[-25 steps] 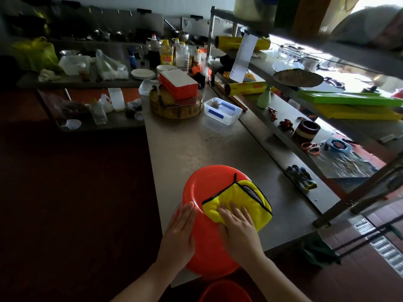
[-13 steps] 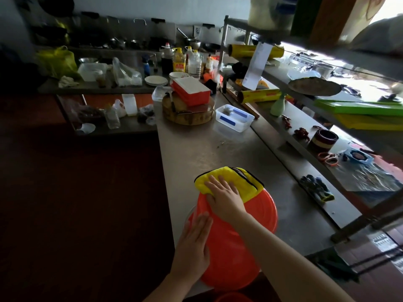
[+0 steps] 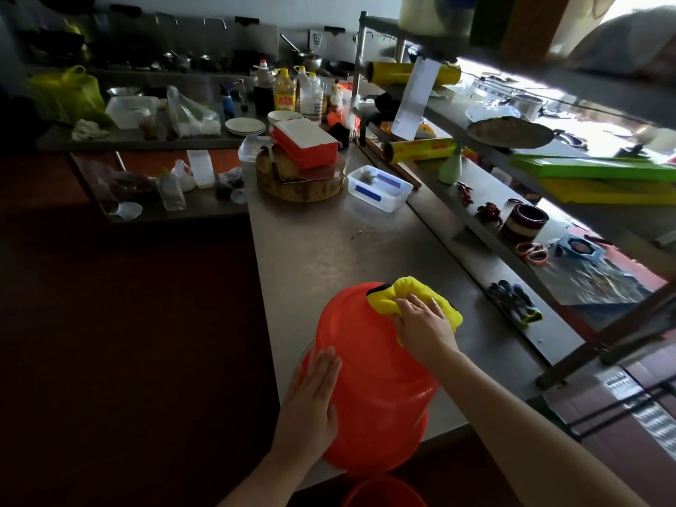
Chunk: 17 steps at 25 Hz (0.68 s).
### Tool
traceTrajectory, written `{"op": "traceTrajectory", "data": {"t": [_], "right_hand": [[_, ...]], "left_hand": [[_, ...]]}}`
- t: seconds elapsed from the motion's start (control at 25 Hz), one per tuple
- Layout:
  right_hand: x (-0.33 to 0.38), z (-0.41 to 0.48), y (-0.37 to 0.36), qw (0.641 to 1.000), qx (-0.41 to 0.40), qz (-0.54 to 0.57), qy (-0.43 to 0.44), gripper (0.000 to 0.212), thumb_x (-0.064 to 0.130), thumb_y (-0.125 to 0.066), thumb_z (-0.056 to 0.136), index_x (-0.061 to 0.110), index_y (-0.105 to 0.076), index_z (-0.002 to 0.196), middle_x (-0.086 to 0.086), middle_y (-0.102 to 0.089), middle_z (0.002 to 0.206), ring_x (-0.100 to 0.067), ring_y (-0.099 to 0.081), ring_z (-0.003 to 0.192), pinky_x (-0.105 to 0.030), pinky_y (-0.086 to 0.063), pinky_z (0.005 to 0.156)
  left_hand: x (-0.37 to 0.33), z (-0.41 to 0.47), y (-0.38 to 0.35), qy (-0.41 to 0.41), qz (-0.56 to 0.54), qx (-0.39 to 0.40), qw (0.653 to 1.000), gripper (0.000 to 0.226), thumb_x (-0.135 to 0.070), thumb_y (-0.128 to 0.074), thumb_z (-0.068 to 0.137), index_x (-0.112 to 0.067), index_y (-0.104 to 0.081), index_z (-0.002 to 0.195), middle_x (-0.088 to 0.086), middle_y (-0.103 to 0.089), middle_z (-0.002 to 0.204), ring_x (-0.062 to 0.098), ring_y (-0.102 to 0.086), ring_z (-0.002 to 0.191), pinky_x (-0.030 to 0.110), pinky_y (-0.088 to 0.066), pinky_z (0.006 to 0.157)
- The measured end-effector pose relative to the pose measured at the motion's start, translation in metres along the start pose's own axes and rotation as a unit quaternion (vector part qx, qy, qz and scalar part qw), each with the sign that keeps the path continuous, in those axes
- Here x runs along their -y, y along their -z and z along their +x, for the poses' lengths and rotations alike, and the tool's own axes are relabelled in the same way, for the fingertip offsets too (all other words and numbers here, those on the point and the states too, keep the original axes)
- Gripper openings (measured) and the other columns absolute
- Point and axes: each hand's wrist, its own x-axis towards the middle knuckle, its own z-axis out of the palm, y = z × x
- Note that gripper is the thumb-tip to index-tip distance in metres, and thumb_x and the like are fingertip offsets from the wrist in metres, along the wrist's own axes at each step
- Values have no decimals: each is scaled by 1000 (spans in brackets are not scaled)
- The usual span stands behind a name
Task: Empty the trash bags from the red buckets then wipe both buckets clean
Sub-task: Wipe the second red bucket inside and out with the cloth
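Resting flat, left hand touches bucket, right hand presses cloth.

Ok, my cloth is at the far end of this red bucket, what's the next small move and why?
Probably draw the yellow cloth back toward you along the side of the red bucket. The right hand presses it at the far edge, the left hand lies flat on the near side, leaving the stretch between uncovered.
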Motion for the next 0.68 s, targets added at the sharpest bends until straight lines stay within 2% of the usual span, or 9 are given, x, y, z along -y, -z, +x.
{"op": "traceTrajectory", "data": {"t": [0.12, 0.2, 0.32, 0.48, 0.56, 0.68], "right_hand": [[-13, -27, 9, 1000, -7, 3, -1, 35, 35, -41, 105, 14, -53, 130, 0, -57, 144, -14, -33, 148, -41, -16, 124], [-19, -55, 12, 1000, -13, 12, 5, 35, 32, -44, 105, 11, -55, 130, -6, -56, 145, -17, -37, 147, -40, -17, 125], [-19, -93, 16, 999, -38, 28, 24, 29, 28, -49, 104, 11, -60, 125, -5, -59, 139, -19, -46, 140, -38, -21, 125], [6, -131, 17, 994, -90, 27, 53, 21, 18, -69, 93, 7, -70, 110, -6, -71, 116, -25, -65, 118, -46, -41, 115], [21, -140, 13, 992, -104, 23, 68, 21, 17, -76, 87, 8, -72, 106, -5, -73, 110, -27, -68, 113, -50, -46, 109], [41, -141, 7, 989, -110, 24, 93, 27, 22, -78, 85, 11, -73, 109, -3, -74, 112, -27, -67, 116, -50, -47, 108]], "left_hand": [[-1, 0, 1, 0, -10, -3, 1000, 84, -13, -53, 87, -20, -14, 160, -5, -10, 168, 16, -14, 153, 40, -9, 123], [0, -2, -2, -2, -9, -2, 1000, 79, -16, -47, 88, -19, -14, 160, -4, -11, 167, 17, -16, 153, 38, -7, 124], [2, -1, -3, -5, -1, -2, 1000, 75, -20, -39, 90, -18, -13, 160, -4, -11, 167, 18, -16, 153, 35, -4, 125], [3, -2, 0, -19, -1, 14, 1000, 76, -19, -39, 90, -18, -12, 160, -4, -9, 168, 18, -14, 153, 36, -6, 125], [4, -2, 3, -26, -12, 17, 999, 79, -15, -43, 88, -18, -11, 160, -4, -8, 168, 18, -13, 154, 35, -7, 124], [6, -1, 6, -25, -41, 21, 999, 88, -3, -55, 85, -20, -12, 160, -7, -7, 168, 17, -11, 154, 31, -7, 125]]}}
